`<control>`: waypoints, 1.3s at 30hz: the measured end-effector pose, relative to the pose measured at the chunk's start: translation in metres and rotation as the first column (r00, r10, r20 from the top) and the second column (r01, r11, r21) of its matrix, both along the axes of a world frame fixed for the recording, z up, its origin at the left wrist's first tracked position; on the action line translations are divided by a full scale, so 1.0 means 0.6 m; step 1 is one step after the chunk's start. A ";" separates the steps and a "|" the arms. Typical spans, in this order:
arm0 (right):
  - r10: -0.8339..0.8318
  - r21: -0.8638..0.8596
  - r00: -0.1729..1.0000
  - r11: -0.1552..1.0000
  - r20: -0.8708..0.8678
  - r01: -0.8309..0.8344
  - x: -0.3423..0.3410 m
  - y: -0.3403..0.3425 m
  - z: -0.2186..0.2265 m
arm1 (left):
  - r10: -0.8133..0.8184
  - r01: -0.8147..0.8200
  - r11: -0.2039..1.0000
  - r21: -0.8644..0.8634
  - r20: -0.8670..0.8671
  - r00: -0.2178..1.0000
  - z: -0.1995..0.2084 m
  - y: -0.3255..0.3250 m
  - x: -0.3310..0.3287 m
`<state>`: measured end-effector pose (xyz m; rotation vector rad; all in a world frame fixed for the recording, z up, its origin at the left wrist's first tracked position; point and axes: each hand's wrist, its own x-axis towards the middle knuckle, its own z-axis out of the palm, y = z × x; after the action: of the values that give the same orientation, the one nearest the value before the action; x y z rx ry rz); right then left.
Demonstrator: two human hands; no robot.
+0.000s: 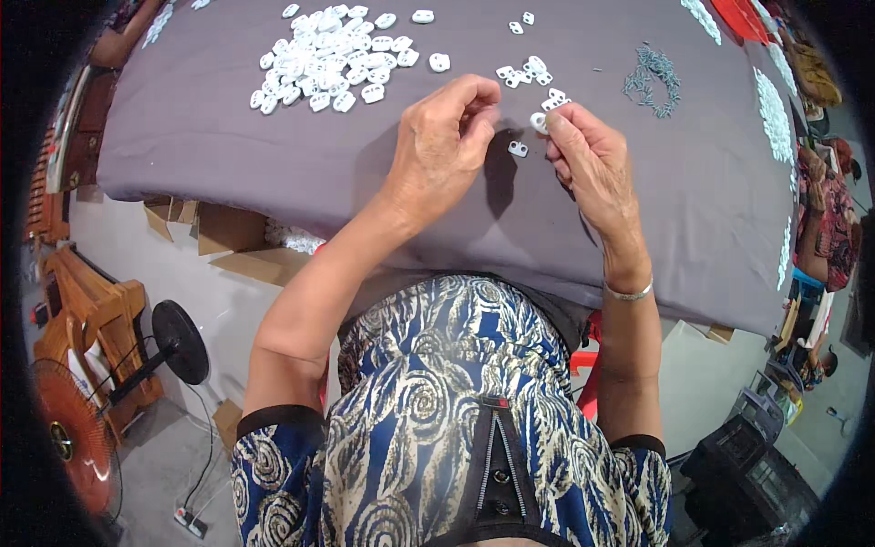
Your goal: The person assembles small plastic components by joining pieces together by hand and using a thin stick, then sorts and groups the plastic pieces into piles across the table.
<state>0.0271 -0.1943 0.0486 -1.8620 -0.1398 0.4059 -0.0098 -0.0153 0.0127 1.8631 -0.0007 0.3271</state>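
My right hand (588,155) pinches a small white plastic cord lock part (539,122) between thumb and fingertips, just above the cloth. My left hand (442,137) hovers to its left with the fingers curled in toward the thumb; anything between them is hidden. On the cloth below the two hands lies a flat white two-hole piece (518,149). More such two-hole pieces (536,70) form a loose cluster beyond the hands. To the left is a heap of bulkier white cord lock parts (333,55). Small grey springs (653,80) lie in a pile at the right.
A grey-brown cloth (228,150) covers the table. White pieces (775,118) line its right side near a red item (740,18). Cardboard boxes (232,228) stand under the left edge. A fan (73,438) is on the floor at left. Other people (829,210) are at far right.
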 end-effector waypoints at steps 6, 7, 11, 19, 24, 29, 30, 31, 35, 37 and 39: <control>0.074 -0.053 0.994 0.996 0.084 -0.070 0.003 -0.001 -0.007 | -0.128 0.101 0.958 -0.268 -0.083 0.988 0.015 -0.005 -0.004; 0.098 -0.052 0.991 0.994 0.088 -0.093 0.004 0.000 -0.007 | -0.130 0.103 0.958 -0.268 -0.083 0.988 0.013 -0.007 -0.004; 0.152 -0.049 0.985 0.988 0.083 -0.149 0.002 0.006 -0.005 | -0.150 0.130 0.937 -0.323 -0.037 0.988 0.004 -0.006 -0.002; 0.220 -0.289 0.912 0.950 0.345 -0.120 0.005 -0.004 -0.011 | -0.013 0.012 1.000 -0.029 -0.037 0.999 0.003 0.028 0.008; 0.360 -0.461 0.803 0.879 0.474 -0.122 -0.009 0.010 -0.008 | 0.053 -0.102 0.930 0.353 0.146 0.988 -0.008 0.027 0.010; 0.357 -0.445 0.790 0.887 0.499 -0.120 -0.008 0.011 -0.006 | 0.069 -0.113 0.934 0.339 0.139 0.988 -0.003 0.030 0.008; 0.357 -0.445 0.789 0.888 0.501 -0.120 -0.008 0.011 -0.008 | 0.075 -0.119 0.942 0.314 0.148 0.986 0.000 0.031 0.008; 0.305 -0.376 0.820 0.919 0.484 -0.120 -0.008 0.009 -0.012 | 0.073 -0.118 0.942 0.313 0.150 0.986 0.004 0.029 0.007; 0.174 -0.190 0.925 0.975 0.338 -0.113 -0.010 0.009 -0.010 | -0.159 0.159 0.987 -0.008 0.007 0.987 0.012 0.019 0.003; 0.157 -0.154 0.944 0.981 0.290 -0.116 -0.010 0.010 -0.006 | -0.229 0.227 0.970 -0.089 -0.020 0.973 0.012 0.017 0.001; 0.141 -0.119 0.961 0.986 0.238 -0.116 -0.011 0.009 -0.007 | -0.297 0.271 0.942 -0.196 -0.118 0.947 0.014 0.017 -0.002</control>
<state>0.0206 -0.1888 0.0443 -2.0083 -0.4174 0.2732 -0.0107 -0.0054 0.0209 1.6771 -0.1364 -0.0122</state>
